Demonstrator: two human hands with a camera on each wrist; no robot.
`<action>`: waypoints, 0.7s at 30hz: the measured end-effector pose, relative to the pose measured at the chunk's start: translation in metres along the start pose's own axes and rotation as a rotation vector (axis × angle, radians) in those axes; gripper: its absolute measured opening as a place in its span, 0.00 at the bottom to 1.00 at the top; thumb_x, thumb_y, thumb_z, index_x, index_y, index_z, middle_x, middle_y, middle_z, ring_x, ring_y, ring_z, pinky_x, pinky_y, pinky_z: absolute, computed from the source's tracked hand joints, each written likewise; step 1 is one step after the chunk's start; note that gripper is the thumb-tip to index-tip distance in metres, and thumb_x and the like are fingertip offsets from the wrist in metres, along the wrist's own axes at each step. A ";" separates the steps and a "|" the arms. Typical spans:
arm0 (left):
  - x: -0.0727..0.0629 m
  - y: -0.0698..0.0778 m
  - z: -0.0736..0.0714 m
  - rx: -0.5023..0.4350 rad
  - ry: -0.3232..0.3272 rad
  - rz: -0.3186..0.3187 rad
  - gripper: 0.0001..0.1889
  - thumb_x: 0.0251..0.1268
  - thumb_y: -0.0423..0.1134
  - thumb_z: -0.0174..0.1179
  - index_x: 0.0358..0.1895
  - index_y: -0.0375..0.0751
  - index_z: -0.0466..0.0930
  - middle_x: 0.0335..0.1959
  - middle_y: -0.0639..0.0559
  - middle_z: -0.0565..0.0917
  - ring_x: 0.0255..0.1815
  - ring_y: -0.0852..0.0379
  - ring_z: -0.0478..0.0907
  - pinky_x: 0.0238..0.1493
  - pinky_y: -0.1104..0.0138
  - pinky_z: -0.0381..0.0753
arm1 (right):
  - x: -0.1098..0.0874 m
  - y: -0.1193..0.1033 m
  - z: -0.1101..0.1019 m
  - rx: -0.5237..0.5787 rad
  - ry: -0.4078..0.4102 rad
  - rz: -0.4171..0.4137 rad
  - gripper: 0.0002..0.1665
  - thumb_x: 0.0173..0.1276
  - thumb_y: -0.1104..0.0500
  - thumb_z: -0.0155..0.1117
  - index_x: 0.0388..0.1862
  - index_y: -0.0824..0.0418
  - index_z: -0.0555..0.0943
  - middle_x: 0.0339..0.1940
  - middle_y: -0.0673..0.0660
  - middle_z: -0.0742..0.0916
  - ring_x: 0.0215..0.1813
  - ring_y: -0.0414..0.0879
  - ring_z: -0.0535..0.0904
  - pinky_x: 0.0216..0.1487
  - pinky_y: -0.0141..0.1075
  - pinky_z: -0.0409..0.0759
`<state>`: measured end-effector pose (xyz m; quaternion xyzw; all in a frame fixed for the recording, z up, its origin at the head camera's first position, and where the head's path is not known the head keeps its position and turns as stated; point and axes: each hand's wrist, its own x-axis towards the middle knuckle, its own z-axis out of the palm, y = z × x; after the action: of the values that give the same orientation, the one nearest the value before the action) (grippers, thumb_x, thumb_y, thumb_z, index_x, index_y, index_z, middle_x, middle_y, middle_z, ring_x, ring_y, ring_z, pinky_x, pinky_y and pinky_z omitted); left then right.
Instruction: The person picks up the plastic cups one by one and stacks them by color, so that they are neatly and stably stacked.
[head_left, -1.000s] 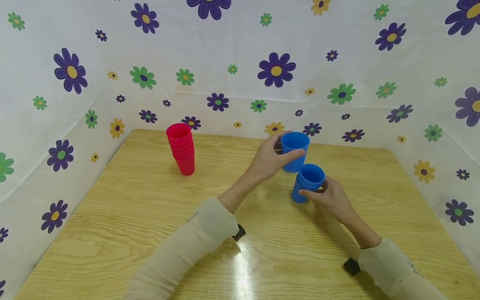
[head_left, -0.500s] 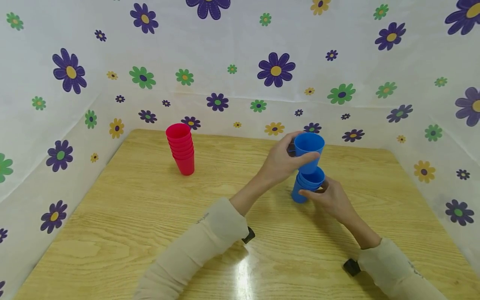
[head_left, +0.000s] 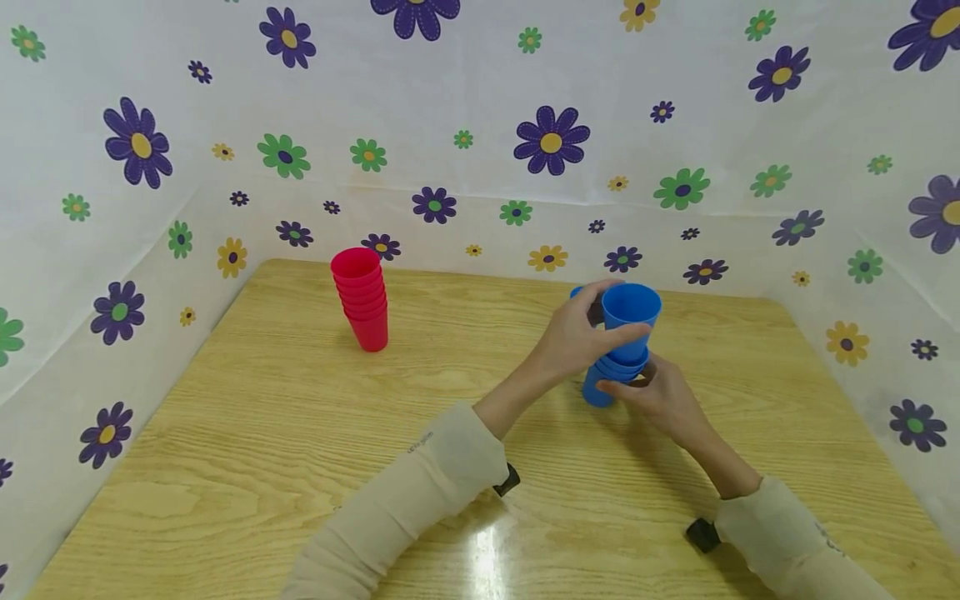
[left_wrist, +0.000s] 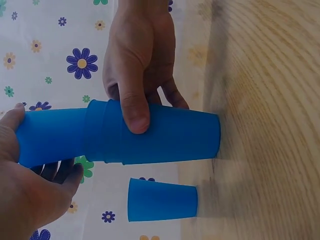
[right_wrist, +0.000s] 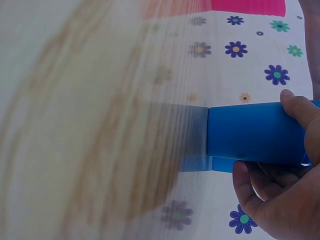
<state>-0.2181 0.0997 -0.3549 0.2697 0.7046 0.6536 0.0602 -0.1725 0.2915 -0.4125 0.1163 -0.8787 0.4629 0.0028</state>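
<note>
My left hand point(head_left: 573, 337) grips a blue cup point(head_left: 632, 304) near its rim, thumb in front and fingers behind. The cup's lower end sits inside the top of a short stack of blue cups point(left_wrist: 175, 135), mouth up on the table. With thumb and fingers around its side, my right hand point(head_left: 663, 396) holds that stack; its thumb shows on the wall in the left wrist view. Another blue cup point(left_wrist: 162, 201) stands behind on its own, mostly hidden by my left hand in the head view, where only a bit of rim point(head_left: 576, 292) shows.
A tall stack of nested red cups point(head_left: 367, 312) stands upright on the left of the wooden table point(head_left: 262, 433). A white cloth point(head_left: 450, 92) printed with flowers rises at the table's back and sides.
My left hand has carried the blue cup to the right and down, from beside the stack into its mouth. A lone blue cup's rim now shows behind that hand. My right hand has stayed put.
</note>
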 end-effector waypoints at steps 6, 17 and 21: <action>-0.001 -0.005 0.001 0.046 -0.033 -0.014 0.37 0.68 0.44 0.70 0.77 0.42 0.66 0.70 0.44 0.75 0.68 0.52 0.76 0.63 0.66 0.77 | 0.000 0.001 0.000 0.009 0.001 -0.012 0.43 0.71 0.60 0.71 0.78 0.70 0.61 0.68 0.73 0.78 0.65 0.71 0.77 0.62 0.63 0.77; -0.002 -0.013 0.003 0.114 -0.080 -0.048 0.40 0.67 0.47 0.71 0.79 0.43 0.64 0.74 0.45 0.72 0.73 0.49 0.71 0.68 0.61 0.74 | -0.001 0.002 0.000 -0.014 0.006 -0.039 0.39 0.72 0.60 0.71 0.76 0.70 0.66 0.66 0.70 0.80 0.60 0.65 0.82 0.56 0.49 0.85; -0.003 -0.017 0.001 0.111 -0.081 -0.029 0.39 0.69 0.49 0.70 0.79 0.43 0.64 0.74 0.49 0.72 0.74 0.53 0.69 0.71 0.60 0.72 | -0.001 0.002 0.000 -0.022 0.007 -0.021 0.36 0.72 0.58 0.72 0.72 0.70 0.69 0.62 0.68 0.83 0.56 0.61 0.84 0.52 0.36 0.85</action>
<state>-0.2203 0.0997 -0.3718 0.2887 0.7407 0.6010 0.0829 -0.1716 0.2929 -0.4137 0.1239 -0.8824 0.4538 0.0121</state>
